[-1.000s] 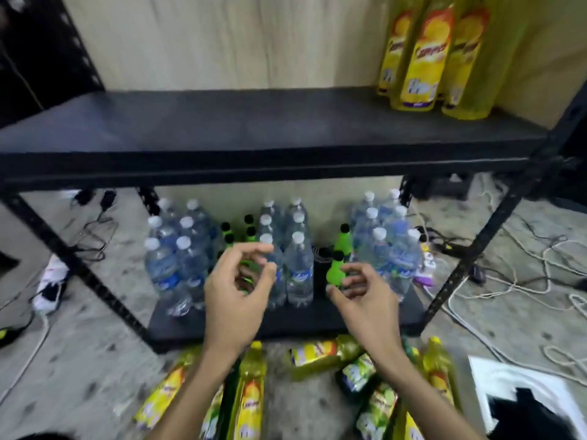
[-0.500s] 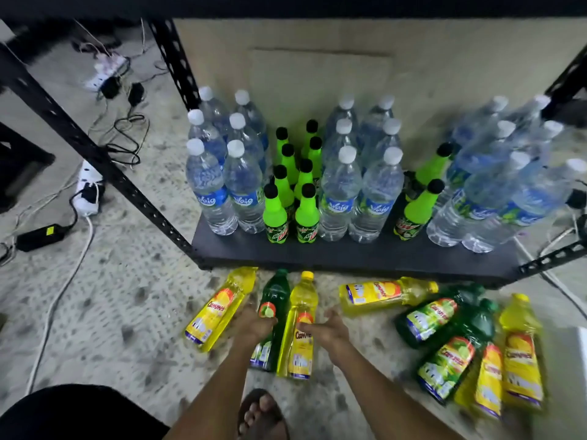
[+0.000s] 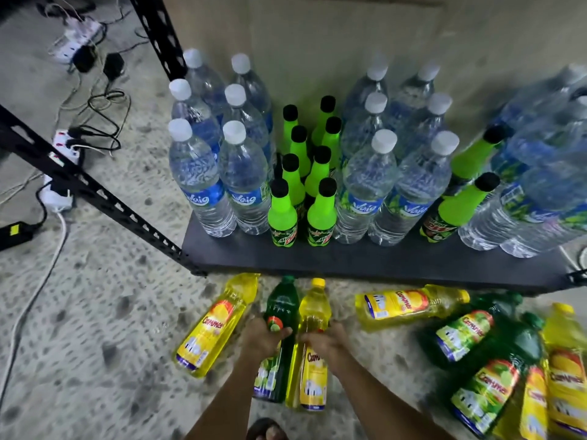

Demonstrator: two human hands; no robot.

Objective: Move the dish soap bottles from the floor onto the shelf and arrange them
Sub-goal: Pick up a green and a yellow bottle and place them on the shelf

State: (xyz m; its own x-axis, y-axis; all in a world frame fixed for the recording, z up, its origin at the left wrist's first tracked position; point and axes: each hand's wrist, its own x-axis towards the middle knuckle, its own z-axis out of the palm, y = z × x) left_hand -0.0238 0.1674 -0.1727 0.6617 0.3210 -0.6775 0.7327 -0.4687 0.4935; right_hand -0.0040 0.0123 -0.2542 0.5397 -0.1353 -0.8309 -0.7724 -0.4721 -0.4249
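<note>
Several dish soap bottles lie on the speckled floor in front of the black shelf point(image 3: 365, 265). My left hand point(image 3: 262, 339) wraps around a dark green bottle point(image 3: 281, 308). Right beside it, my right hand point(image 3: 325, 342) grips a yellow bottle point(image 3: 314, 369). Both bottles lie flat with caps toward the shelf. Another yellow bottle point(image 3: 216, 325) lies to the left. One more yellow bottle point(image 3: 409, 304) lies sideways on the right, next to a heap of green point(image 3: 467, 331) and yellow point(image 3: 565, 376) bottles.
The bottom shelf board holds many clear water bottles point(image 3: 197, 173) and neon green soda bottles point(image 3: 282, 214). A slanted black shelf post point(image 3: 104, 198) crosses the left. Power strips and cables point(image 3: 63, 144) lie on the floor at the left. My sandalled foot point(image 3: 265, 430) shows at the bottom edge.
My view dropped from the upper shelf to the floor. Both hands came down from chest height and closed on the green and yellow bottles lying side by side.
</note>
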